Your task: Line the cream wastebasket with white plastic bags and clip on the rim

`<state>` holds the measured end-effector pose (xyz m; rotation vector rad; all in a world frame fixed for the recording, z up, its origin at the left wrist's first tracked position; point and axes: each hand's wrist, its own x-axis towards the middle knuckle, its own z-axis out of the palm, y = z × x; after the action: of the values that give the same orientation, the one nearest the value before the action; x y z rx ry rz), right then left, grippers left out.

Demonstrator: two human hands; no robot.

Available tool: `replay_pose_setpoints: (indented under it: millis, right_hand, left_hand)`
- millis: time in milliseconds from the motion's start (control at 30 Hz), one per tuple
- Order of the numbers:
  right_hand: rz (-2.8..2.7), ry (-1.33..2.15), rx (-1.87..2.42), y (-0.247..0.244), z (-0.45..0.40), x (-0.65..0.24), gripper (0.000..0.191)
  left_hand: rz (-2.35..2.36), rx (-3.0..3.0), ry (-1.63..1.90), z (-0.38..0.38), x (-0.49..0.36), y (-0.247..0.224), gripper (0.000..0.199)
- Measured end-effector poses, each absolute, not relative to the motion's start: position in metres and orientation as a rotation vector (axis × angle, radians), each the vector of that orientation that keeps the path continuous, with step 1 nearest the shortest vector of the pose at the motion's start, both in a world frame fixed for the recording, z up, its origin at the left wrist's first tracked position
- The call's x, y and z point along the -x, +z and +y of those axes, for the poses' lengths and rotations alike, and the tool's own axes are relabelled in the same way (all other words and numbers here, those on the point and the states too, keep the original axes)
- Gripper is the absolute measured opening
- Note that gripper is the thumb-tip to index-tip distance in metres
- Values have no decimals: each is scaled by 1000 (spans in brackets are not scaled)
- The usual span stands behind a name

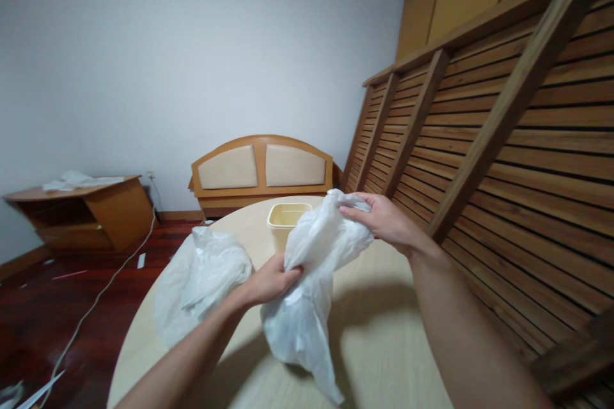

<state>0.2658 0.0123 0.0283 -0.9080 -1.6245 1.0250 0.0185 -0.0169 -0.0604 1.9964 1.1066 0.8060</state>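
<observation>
Left hand (pixel 273 278): I saw it closed on the held bag (pixel 314 249), thumb lying over the plastic at the bag's left edge, the other fingers partly hidden.
Right hand (pixel 381 220): grasped the same bag near its top right, thumb and fingers pinching the crumpled film.
Held bag: white, thin and creased; it hung between the two hands above the bench (pixel 384 351), with a narrow end trailing toward my viewpoint. I could not tell whether its lowest part touched the surface.
Second bag (pixel 218 268): also white and crumpled, it lay on the left part of the bench, beyond the left forearm.
Bin (pixel 279 233): pale yellow and open-topped, it stood upright on the far part of the bench, its right side hidden behind the held bag.
Bench: round-edged with a pale top, on which the arms and bag cast shadows.
Background: I viewed a headboard (pixel 261 166) with two cream panels past the far edge, a low cabinet (pixel 115 217) at left, a pale cable (pixel 118 275) across the dark red floor (pixel 62 297), and a slatted wooden frame (pixel 480 160) leaning at right.
</observation>
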Motion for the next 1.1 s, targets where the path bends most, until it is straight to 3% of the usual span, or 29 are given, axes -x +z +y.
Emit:
replay_pose_setpoints:
  millis: [167, 400, 533, 633, 733, 867, 933, 1033, 1100]
  right_hand:
    - [-1629, 980, 1058, 8, 23, -294, 27]
    - [-1478, 787, 1264, -65, 53, -347, 27]
    - [-1457, 316, 1360, -88, 61, -354, 29]
    - [-1708, 114, 1261, -79, 46, -335, 30]
    - [-2098, 211, 1045, -70, 23, -304, 37]
    - [-2591, 461, 901, -81, 5, -270, 98]
    - [-2695, 526, 931, -93, 4, -263, 113]
    - [-2727, 559, 1034, -106, 7, -260, 115]
    - [-2714, 547, 1085, -109, 8, -260, 101]
  left_hand:
    - [1097, -2146, 523, -20, 6, -46, 27]
    - [1398, -2294, 587, -41, -11, -51, 73]
    - [1441, -2507, 495, -61, -32, -57, 82]
    - [1429, -2596, 359, -67, -39, -65, 73]
    - [1319, -2677, 296, -62, -38, -71, 58]
    - [1038, -2779, 242, -51, -27, -68, 48]
    - [971, -2780, 221, -47, -20, -63, 40]
    - [1076, -2746, 182, -46, -13, -55, 22]
    - [1211, -2720, 112, -48, -13, -51, 24]
